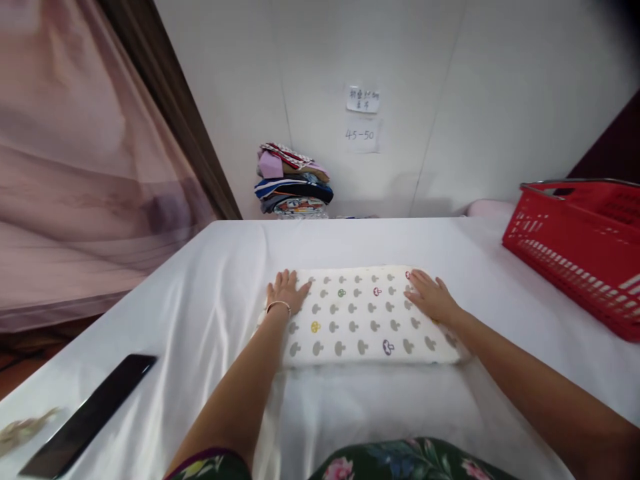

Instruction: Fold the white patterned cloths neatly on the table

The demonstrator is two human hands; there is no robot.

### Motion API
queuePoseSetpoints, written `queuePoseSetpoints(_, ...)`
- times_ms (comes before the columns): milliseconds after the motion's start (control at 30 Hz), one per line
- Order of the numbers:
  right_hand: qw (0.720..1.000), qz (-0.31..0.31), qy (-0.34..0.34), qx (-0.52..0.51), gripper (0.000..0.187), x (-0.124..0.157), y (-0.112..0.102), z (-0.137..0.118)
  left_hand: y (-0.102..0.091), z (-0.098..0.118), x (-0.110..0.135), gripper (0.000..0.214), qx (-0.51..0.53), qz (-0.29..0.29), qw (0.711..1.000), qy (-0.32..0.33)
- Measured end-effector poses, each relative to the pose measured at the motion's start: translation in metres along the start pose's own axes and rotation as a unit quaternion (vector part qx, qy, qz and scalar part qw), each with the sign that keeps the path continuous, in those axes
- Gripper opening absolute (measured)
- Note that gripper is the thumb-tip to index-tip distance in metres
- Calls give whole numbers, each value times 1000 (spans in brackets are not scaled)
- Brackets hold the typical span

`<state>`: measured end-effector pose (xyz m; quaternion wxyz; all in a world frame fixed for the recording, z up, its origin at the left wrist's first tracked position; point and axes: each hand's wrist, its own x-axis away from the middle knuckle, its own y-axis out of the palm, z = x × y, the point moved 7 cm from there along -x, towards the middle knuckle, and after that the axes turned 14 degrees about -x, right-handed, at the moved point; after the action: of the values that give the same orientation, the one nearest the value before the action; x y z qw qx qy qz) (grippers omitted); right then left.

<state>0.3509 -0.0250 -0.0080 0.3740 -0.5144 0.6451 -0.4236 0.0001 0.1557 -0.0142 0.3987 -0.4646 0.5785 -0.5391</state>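
Note:
A white cloth (363,327) printed with grey and a few coloured mushrooms lies folded into a flat rectangle in front of me. My left hand (287,293) rests flat over its left edge, fingers spread and pointing away from me; a thin bracelet circles that wrist. On the opposite side, my right hand (431,297) lies palm down across the upper right corner, its fingers stretched out. Neither hand grips the fabric. Parts of the cloth's side edges are hidden under my hands and forearms.
A white sheet (240,267) covers the table. At the right stands a red plastic basket (575,247); folded clothes (295,183) are stacked at the back. A black phone-like slab (95,413) lies at the left, near a pale blurred item (25,430). A pink curtain (85,167) hangs left.

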Motion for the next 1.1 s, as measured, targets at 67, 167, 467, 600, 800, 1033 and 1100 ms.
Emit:
queuePoseSetpoints(67, 1000, 4, 0, 4, 56, 1, -1, 4, 0, 0, -1, 78, -2, 1, 1000, 3)
queuePoseSetpoints(167, 1000, -7, -4, -7, 56, 2, 2, 7, 1, 0, -2, 78, -6, -4, 1000, 1)
queuePoseSetpoints(467, 995, 12, 18, -95, 46, -1, -25, 7, -7, 3, -1, 74, -17, 8, 1000, 10)
queuePoseSetpoints(600, 995, 63, -5, -79, 46, -17, -37, -2, -12, 8, 5, 72, -38, 8, 999, 12)
queuePoseSetpoints(800, 996, -5, 15, -92, 43, -37, -8, 10, -8, 15, 12, 75, -36, 6, 999, 26)
queuePoseSetpoints(1033, 983, 1, 48, -177, 49, -40, -6, 28, -7, 16, 7, 75, -35, 24, 999, 31)
queuePoseSetpoints(1100, 974, 22, 72, -212, 49, -32, -12, 32, -7, 16, 8, 75, -34, 24, 998, 37)
